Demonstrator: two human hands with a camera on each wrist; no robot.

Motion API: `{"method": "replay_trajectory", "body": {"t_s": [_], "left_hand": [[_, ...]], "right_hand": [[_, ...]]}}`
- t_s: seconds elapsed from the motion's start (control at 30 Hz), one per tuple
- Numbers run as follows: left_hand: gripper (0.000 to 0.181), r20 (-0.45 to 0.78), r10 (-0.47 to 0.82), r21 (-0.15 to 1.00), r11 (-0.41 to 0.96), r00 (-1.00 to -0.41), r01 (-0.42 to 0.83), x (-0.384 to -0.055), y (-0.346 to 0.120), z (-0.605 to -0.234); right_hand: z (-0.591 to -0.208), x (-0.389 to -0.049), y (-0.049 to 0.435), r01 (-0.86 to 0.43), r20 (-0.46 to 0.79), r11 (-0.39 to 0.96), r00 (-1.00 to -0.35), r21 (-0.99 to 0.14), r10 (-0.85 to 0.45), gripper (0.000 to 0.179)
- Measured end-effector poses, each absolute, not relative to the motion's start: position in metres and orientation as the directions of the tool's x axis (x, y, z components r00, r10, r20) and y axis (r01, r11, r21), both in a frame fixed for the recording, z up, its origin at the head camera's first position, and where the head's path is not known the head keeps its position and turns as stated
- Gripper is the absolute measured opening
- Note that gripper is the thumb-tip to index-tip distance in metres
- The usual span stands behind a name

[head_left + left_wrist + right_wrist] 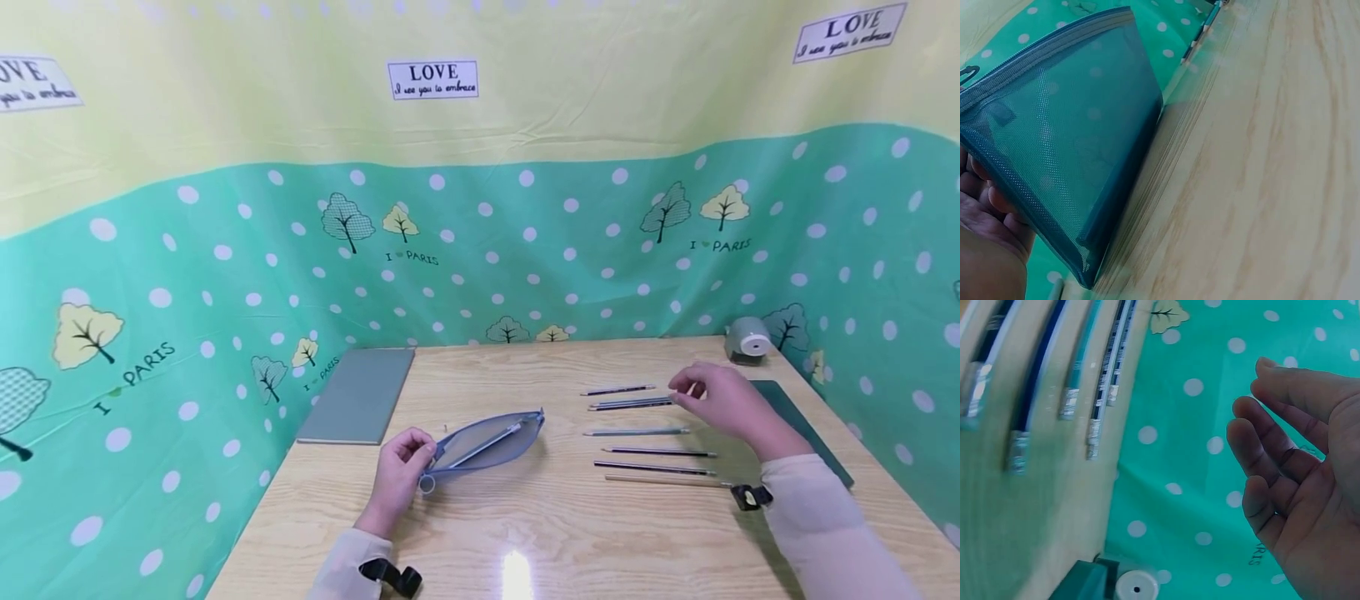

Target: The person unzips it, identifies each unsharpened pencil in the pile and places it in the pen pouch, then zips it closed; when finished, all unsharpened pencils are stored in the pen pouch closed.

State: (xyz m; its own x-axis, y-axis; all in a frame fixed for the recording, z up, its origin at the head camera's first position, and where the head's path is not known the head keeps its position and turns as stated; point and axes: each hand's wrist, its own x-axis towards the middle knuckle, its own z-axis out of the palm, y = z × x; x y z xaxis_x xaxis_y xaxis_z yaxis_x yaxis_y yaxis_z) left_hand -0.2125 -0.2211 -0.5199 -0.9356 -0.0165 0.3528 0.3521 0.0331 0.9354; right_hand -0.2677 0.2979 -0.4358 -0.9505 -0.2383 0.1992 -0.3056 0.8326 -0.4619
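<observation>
My left hand (397, 475) grips the left end of a blue mesh zipper pouch (1085, 112), which gapes along its top. Inside the pouch lies a light-coloured pencil (487, 444). On the right of the table, several pencils lie in a loose row, among them a light blue pencil (637, 432), a dark striped pencil (652, 468) and a plain wooden pencil (667, 481). My right hand (716, 400) is over the right ends of the far pencils. In the right wrist view its fingers (1260, 447) are loosely bent, with nothing held between them.
A grey-green notebook (358, 396) lies at the back left. Under my right forearm is a dark green flat board (798, 425). A pencil sharpener (746, 340) stands in the back right corner. A patterned curtain (480, 250) closes off the table's back and sides.
</observation>
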Motion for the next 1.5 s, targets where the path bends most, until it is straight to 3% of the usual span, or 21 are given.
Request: {"method": "replay_trajectory", "body": {"t_s": [0.87, 1.5], "left_hand": [[0.009, 0.372, -0.049, 0.928, 0.002, -0.927, 0.373, -0.225, -0.226, -0.514], [0.003, 0.350, -0.050, 0.937, 0.007, -0.935, 0.350, -0.221, -0.221, -0.521]], "right_hand": [[-0.460, -0.297, 0.308, -0.234, -0.011, 0.814, -0.959, -0.531, -0.283, 0.018], [-0.470, -0.292, 0.294, -0.257, -0.097, 0.845, -0.936, -0.469, -0.338, 0.011]]}}
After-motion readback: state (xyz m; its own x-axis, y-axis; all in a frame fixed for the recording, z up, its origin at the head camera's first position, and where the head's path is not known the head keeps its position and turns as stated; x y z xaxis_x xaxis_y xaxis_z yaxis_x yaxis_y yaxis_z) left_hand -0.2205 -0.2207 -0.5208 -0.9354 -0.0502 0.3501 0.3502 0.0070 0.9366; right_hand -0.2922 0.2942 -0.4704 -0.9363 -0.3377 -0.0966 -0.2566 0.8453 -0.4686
